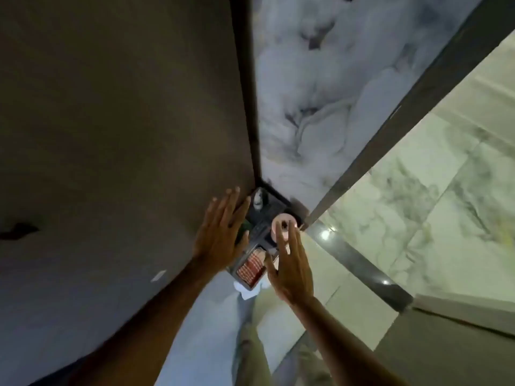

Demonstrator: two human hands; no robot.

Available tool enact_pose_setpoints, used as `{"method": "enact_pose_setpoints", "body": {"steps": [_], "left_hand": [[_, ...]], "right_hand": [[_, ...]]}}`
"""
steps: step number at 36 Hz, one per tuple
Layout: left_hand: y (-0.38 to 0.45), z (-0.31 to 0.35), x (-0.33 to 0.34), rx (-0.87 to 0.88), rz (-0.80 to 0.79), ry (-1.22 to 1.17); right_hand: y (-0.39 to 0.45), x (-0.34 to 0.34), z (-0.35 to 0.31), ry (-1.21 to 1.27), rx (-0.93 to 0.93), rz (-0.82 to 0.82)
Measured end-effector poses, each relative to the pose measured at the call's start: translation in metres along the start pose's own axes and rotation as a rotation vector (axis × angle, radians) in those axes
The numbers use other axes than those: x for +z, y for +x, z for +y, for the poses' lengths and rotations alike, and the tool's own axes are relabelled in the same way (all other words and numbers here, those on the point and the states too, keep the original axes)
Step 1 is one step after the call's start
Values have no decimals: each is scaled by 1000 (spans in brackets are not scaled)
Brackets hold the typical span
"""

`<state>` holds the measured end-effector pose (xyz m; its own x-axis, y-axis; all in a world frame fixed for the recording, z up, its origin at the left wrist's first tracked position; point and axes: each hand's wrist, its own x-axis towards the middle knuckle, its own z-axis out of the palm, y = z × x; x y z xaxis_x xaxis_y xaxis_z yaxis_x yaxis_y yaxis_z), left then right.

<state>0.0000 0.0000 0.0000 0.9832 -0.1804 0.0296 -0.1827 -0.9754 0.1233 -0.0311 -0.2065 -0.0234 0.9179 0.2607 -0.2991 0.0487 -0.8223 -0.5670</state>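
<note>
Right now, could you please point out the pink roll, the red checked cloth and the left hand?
pink roll point(280, 218), head view, top rim
red checked cloth point(250, 267), head view, its middle
left hand point(220, 232), head view, back of hand

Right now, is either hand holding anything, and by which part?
Nothing is held. The left hand and right hand both show straight, spread fingers. The right one's fingertips overlap the rim of the pink roll, but contact cannot be told.

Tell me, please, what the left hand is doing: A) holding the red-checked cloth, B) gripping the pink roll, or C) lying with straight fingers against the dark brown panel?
C: the left hand lies with straight fingers against the dark brown panel, apart from the pink roll by the right hand.
</note>
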Motion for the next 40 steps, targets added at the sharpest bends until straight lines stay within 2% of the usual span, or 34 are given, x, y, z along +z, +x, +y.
{"method": "enact_pose_setpoints", "body": {"steps": [4, 8, 13, 17, 20, 23, 31, 35, 38, 40], "left_hand": [[-32, -28, 110, 30, -148, 48], [-38, -51, 203, 103, -258, 37], [-13, -66, 293, 228, -259, 26], [13, -68, 352, 248, -240, -34], [26, -66, 383, 256, -180, -90], [29, -62, 409, 287, -165, -92], [29, -65, 430, 301, -44, -29], [31, -65, 431, 313, -68, -22], [30, -64, 428, 301, -91, -54], [31, -63, 421, 279, -152, -95]], "right_hand": [[7, 110, 32, 144, 284, -130], [34, 220, 49, 281, 410, -176], [85, 319, 69, 392, 429, -134], [122, 362, 90, 445, 603, -61], [136, 382, 103, 357, 681, -119], [145, 399, 111, 337, 681, -97], [148, 424, 119, 254, 684, -93], [144, 410, 123, 333, 647, -134], [133, 386, 118, 382, 618, -97], [127, 367, 115, 312, 554, -223]]}}
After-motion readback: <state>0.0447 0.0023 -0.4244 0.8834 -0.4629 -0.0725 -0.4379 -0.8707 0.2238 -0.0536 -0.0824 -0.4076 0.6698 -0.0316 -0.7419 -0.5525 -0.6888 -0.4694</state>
